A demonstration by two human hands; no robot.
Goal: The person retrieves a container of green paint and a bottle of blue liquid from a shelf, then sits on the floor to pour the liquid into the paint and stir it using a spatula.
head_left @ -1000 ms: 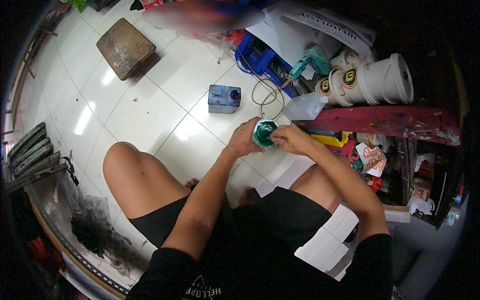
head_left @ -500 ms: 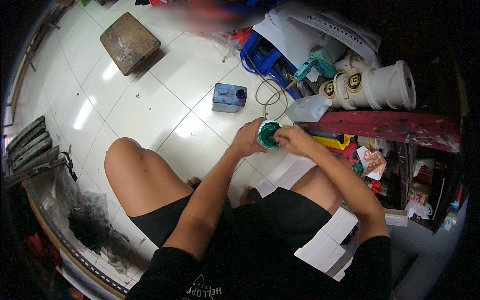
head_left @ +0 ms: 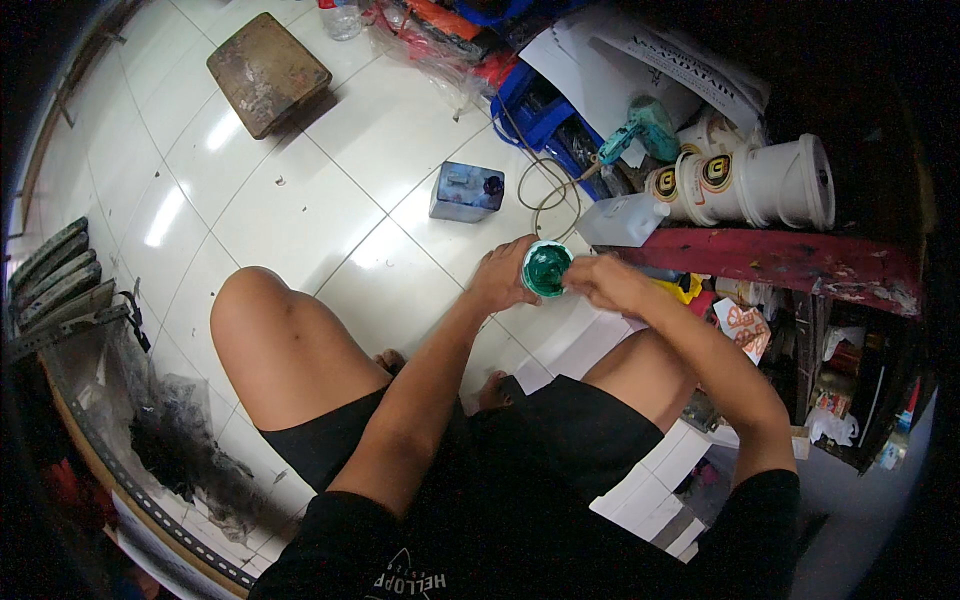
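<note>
A small white tub (head_left: 527,270) is tilted so that the dark green paint (head_left: 550,266) inside shows. My left hand (head_left: 503,276) is closed round the tub's left side and holds it above the tiled floor. At its right rim, the fingers of my right hand (head_left: 607,284) are pinched together, pointing into the opening. What they grip is hidden by the fingers and the rim. Just beyond my hands, a paint-stained bluish metal can (head_left: 467,192) stands on the floor.
A stained low stool (head_left: 268,75) stands at the far left. On the right are a red paint-spattered bench edge (head_left: 760,262), a translucent jug (head_left: 628,218), white buckets (head_left: 765,180) and a teal-smeared tool (head_left: 640,130). A looped cable (head_left: 535,200) lies near the can.
My right hand has drawn back from over the paint to the tub's right rim. The blurred shape at the top is gone, showing a bottle and plastic wrapping. The view has shifted slightly.
</note>
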